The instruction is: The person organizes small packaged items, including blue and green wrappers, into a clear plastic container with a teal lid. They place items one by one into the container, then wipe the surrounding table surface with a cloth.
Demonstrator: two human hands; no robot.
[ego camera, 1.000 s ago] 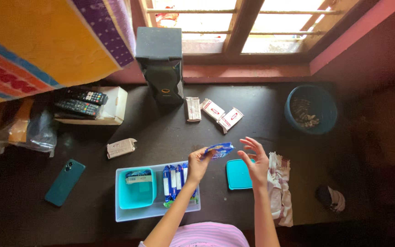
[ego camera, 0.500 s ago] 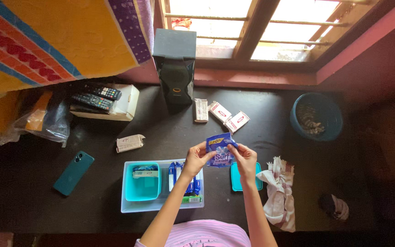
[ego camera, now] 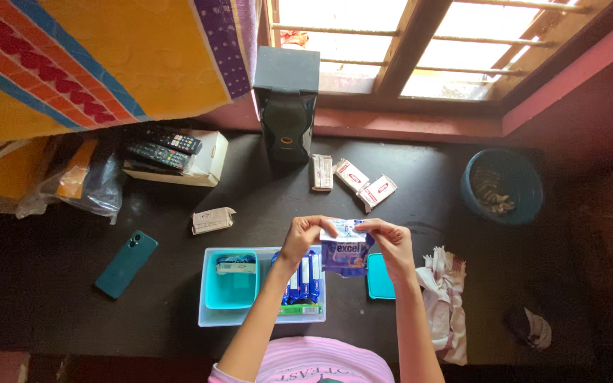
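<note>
A small blue packet point(ego camera: 347, 254) was held up over the tabletop point(ego camera: 420, 206). The left hand point(ego camera: 305, 235) pinched its top corner at ten o'clock; the right hand point(ego camera: 390, 241) pinched at two o'clock, probably to pull it open. Below sat a clear tray point(ego camera: 211, 318).

- Left hand point(ego camera: 305, 237) and right hand point(ego camera: 390, 241) pinch the top corners of a blue sachet point(ego camera: 345, 254).
- Pale tray point(ego camera: 211, 315) lies just below the left fingers.
- Teal lid point(ego camera: 379, 278) sits under the right fingers.
</note>
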